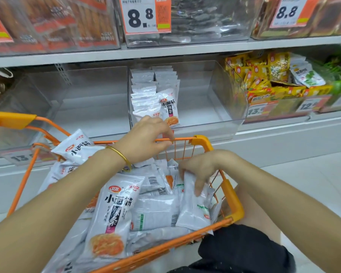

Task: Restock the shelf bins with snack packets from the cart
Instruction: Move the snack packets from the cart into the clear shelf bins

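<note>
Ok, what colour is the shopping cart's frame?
Orange: the cart has orange wire sides and orange plastic corners, shown best in the head view.

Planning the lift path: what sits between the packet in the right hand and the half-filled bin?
Head view: between packet and bin, the cart rim, with the left hand holding it.

You are stretching your left hand (146, 138) forward, wrist bent, fingers curling downward, grip unclear. Your right hand (201, 170) is reaching lower, fingers gripping a packet (195, 205).
</note>
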`<state>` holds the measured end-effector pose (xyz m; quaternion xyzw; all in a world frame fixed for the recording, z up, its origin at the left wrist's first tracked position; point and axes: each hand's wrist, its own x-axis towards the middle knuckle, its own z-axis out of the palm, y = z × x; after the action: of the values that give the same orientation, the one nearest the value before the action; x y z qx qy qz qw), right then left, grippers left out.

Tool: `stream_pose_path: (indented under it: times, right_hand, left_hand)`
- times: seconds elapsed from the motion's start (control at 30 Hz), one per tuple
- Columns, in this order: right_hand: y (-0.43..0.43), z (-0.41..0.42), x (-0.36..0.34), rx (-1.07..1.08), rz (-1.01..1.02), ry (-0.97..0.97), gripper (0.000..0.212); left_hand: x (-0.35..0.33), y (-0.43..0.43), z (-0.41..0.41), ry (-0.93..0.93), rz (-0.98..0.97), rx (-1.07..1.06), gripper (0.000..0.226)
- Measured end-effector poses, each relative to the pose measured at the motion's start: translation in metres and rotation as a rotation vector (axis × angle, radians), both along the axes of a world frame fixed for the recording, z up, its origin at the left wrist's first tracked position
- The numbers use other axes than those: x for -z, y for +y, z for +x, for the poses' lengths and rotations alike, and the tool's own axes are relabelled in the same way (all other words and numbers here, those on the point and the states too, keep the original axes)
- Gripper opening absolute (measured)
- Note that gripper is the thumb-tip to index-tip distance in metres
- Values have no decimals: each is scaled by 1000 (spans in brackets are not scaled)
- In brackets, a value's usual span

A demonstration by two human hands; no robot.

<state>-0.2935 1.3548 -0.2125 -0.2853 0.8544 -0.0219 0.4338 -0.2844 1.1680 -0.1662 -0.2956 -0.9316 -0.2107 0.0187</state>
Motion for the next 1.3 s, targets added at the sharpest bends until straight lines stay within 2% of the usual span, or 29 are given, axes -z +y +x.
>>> stream_pose_path:
  times: [0.07,0.17,0.23,0.3,0.4,0.5,0.6,0.73,0.8,0.87,0.93,1.0,1.03,1.1,1.13,1.17,1.23,1.27,1.3]
  right_hand:
    - [6,-3,-15,74,-190,11,50]
    - [20,-9,-38,265,-461,-21,38]
    - [29,-14,-52,452,-658,-60,26]
    - [35,-20,-60,683,-873,-234,15]
    - [36,-24,-58,865,-1013,-479,7]
    - [30,-24,-46,1011,-1043,-579,14]
    - [23,-27,-39,1128,-1131,-778,29]
    - [18,-34,-35,1061,-1198,-1127,44]
    - [20,-40,-33,1108,-1232,-1232,54]
    - [21,-46,-33,1196,-1272,-1253,62]
    - [19,-49,-38,1244,-1261,-1166,57]
    - [13,-50,-48,1258,-1188,-913,31]
    - [12,-51,-53,1226,-1124,-684,26]
    - [11,-56,-58,1147,-976,-93,38]
    - [13,-60,-61,1111,-963,132,44]
    - [15,-64,-64,1056,-992,275,47]
    - [18,-68,-70,881,-1107,364,34]
    - [18,-69,-73,800,-1120,375,24]
    - [16,-70,-76,730,-1083,397,23]
  left_hand:
    - [-2,4,1,-67,18,4,14]
    - [-2,8,3,-285,143,-39,16]
    - [-1,10,2,-417,237,-38,33]
    - [-2,9,0,-508,336,0,53]
    - [-12,4,-3,-597,525,44,56]
    - [-19,-4,-7,-718,700,65,54]
    - [-24,-12,-11,-806,841,74,52]
    - [-32,-15,-17,-800,993,116,50]
    - [-35,-14,-22,-797,1114,58,53]
    - [-34,-14,-28,-772,1085,36,55]
    - [-34,-8,-32,-729,958,25,45]
    - [-35,-2,-39,-678,955,-65,35]
    - [-36,2,-43,-630,980,-121,26]
    - [-39,9,-50,-518,1009,-211,13]
    - [-40,11,-54,-470,1006,-255,11]
    - [-42,13,-57,-419,988,-291,10]
    - [-45,19,-63,-333,928,-333,10]
    - [-45,22,-66,-311,894,-334,8]
    - [-44,24,-70,-301,856,-330,7]
